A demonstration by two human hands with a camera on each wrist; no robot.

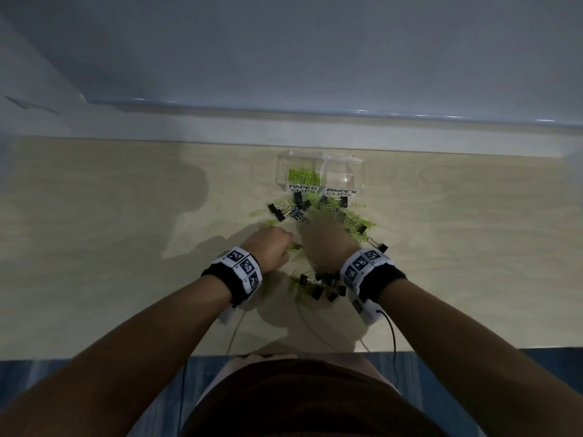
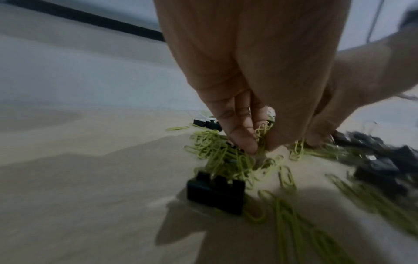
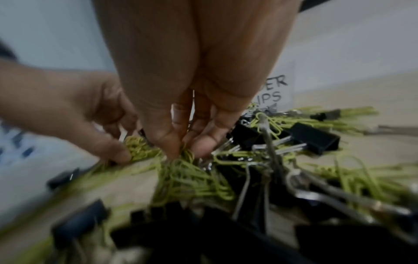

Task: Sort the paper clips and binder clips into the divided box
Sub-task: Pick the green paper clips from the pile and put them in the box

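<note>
A clear divided box point(image 1: 320, 162) stands at the table's back. Its left half, labelled PAPER CLIPS, holds green paper clips point(image 1: 302, 177); the right half, labelled BINDER CLIPS, looks empty. Green paper clips point(image 1: 355, 225) and black binder clips point(image 1: 325, 287) lie mixed in front of it. My left hand point(image 1: 273, 246) pinches a bunch of green paper clips point(image 2: 262, 133) above the pile. My right hand point(image 1: 325, 244) pinches another bunch of green paper clips point(image 3: 185, 157) just beside it. A black binder clip point(image 2: 216, 193) stands below the left hand.
The wooden table point(image 1: 94, 231) meets a pale wall at the back. More binder clips point(image 1: 277, 212) lie near the box's labels. Thin cables point(image 1: 235, 332) trail from the wrist bands toward the front table edge.
</note>
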